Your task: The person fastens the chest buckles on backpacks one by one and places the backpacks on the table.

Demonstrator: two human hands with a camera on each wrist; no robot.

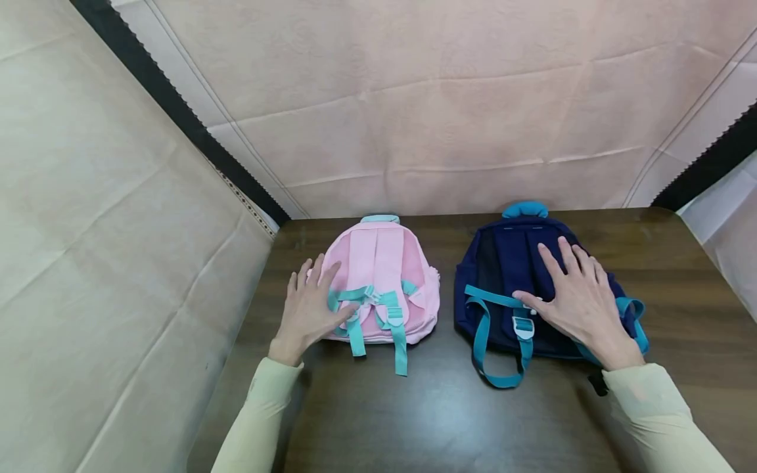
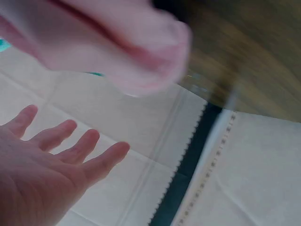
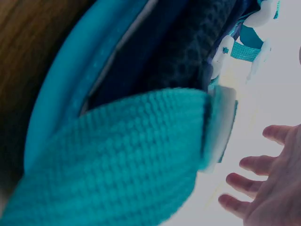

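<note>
A pink backpack (image 1: 376,263) with turquoise straps lies on the wooden table, its shoulder straps facing up. My left hand (image 1: 310,309) is spread over its left edge, and in the left wrist view the fingers are straight, apart from the pink cloth (image 2: 141,52). To the right lies a navy backpack (image 1: 508,263) with a blue top handle and blue webbing straps. My right hand (image 1: 582,305) spreads over its right half, fingers extended. In the right wrist view a teal strap (image 3: 122,150) fills the foreground, with the fingers beyond it holding nothing.
The brown table (image 1: 414,420) extends in front of both bags. A pale fabric wall (image 1: 414,131) rises behind its far edge, and another pale panel (image 1: 118,263) stands along the left side. Loose strap ends (image 1: 497,378) trail onto the tabletop.
</note>
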